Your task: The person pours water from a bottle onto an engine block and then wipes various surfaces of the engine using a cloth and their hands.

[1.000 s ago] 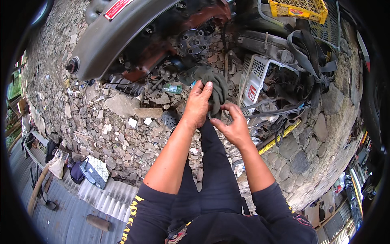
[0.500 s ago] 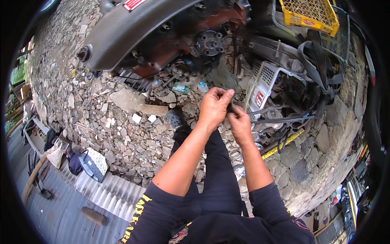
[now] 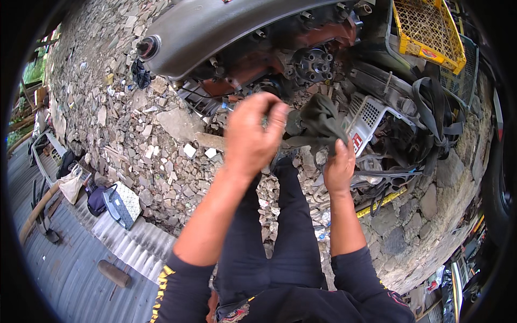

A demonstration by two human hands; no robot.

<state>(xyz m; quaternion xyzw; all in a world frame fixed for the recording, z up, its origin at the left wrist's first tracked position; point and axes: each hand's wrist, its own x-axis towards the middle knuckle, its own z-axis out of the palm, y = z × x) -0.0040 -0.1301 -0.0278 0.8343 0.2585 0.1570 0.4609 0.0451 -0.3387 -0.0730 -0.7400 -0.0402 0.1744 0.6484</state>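
Note:
A dark olive cloth [image 3: 319,119] hangs bunched in front of me, below a large engine. My right hand [image 3: 340,166] grips its lower right edge, thumb up along the fabric. Left of the cloth, my left hand [image 3: 252,135] is raised and smeared by motion. Its fingers look curled, with a gap beside the thumb, and I cannot tell whether it holds the cloth's near edge. Above both hands lies the engine, with a long grey cover [image 3: 215,37], a reddish-brown body [image 3: 323,35] and a round dark bolted hub [image 3: 313,65].
A yellow crate [image 3: 458,63] stands at the upper right. A light grey plastic crate [image 3: 371,116] holds dark parts and straps [image 3: 431,102] beside a stone wall [image 3: 441,177]. Broken stones [image 3: 161,188] cover the ground. At lower left, a mallet [image 3: 114,273] and a patterned bag [image 3: 125,207] lie on corrugated sheets.
My hands, close together before, have moved apart: the left up and leftward, the right to the right. The cloth is now spread wider between them. The whole view has shifted slightly.

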